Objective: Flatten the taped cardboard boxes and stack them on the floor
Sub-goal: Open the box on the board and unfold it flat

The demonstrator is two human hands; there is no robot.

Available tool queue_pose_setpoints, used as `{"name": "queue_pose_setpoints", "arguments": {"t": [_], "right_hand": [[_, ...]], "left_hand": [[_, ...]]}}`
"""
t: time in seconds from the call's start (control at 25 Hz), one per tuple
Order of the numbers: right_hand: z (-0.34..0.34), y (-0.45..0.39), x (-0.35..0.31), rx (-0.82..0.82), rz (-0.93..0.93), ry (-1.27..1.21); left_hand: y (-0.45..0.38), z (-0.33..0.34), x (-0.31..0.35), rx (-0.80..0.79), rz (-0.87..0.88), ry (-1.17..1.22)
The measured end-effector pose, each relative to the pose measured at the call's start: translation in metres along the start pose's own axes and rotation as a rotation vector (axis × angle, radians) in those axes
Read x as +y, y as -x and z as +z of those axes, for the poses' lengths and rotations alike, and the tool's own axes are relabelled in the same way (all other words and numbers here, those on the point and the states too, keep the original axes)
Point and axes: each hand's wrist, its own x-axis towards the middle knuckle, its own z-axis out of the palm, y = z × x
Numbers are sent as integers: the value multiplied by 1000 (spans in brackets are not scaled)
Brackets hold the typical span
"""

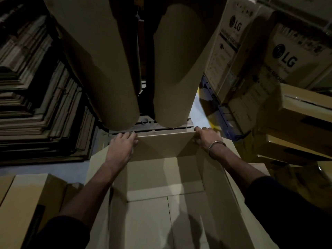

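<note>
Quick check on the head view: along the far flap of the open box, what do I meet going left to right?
Stack of flattened cardboard → left hand gripping the flap's left corner → far flap → right hand gripping its right corner → LG boxes.

Open box [165, 203] before two rolls [107, 69]; flattened stack [36, 105] left.
</note>
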Motion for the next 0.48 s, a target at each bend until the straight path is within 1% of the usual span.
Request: {"name": "queue_pose_setpoints", "arguments": {"t": [0.24,0.32,0.4,0.48], "right_hand": [[-4,-9,-3,-17,48,-26],[-3,-10,-7,-24,62,17],[0,-1,-12,9,94,56],[8,16,-16,16,99,69]], "left_hand": [[0,1,0,44,13,50],[2,1,1,66,-25,90],[8,-1,2,97,-177,235],[28,-2,1,90,-411,479]]}}
